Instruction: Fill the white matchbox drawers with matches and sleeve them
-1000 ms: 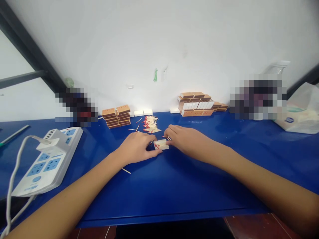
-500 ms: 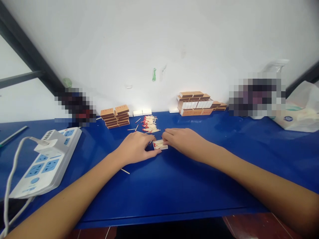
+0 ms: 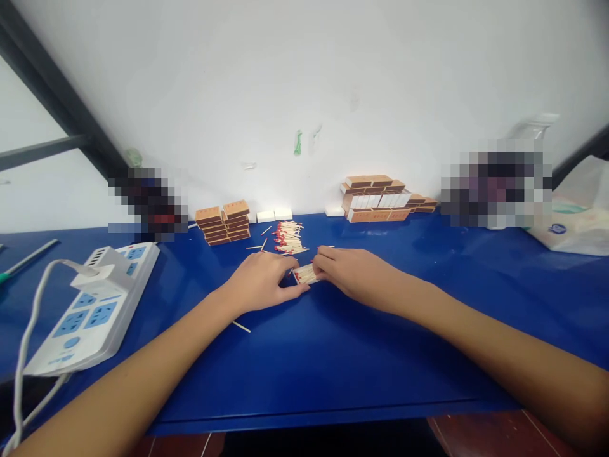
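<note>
A small white matchbox tray (image 3: 307, 274) with red-tipped matches in it lies on the blue table in front of me. My left hand (image 3: 266, 280) grips its left end, the thumb along the near side and the fingers at the far side. At the tray's right end is my right hand (image 3: 340, 270), its fingers bent and pressed together over the matches; whatever they pinch is hidden. A red match head peeks out beside those fingers. Just beyond the hands lies a heap of loose matches (image 3: 290, 238), with a few stray ones left of it.
Stacked matchboxes (image 3: 222, 222) stand at the back left, and a larger stack (image 3: 375, 200) at the back right. White trays (image 3: 275, 216) sit against the wall. A power strip (image 3: 99, 311) with a cable occupies the left; a plastic tissue pack (image 3: 571, 228) lies far right.
The view has shifted slightly. My right fingers have moved a little further over the tray's right end, covering more of it. My left hand keeps its grip.
</note>
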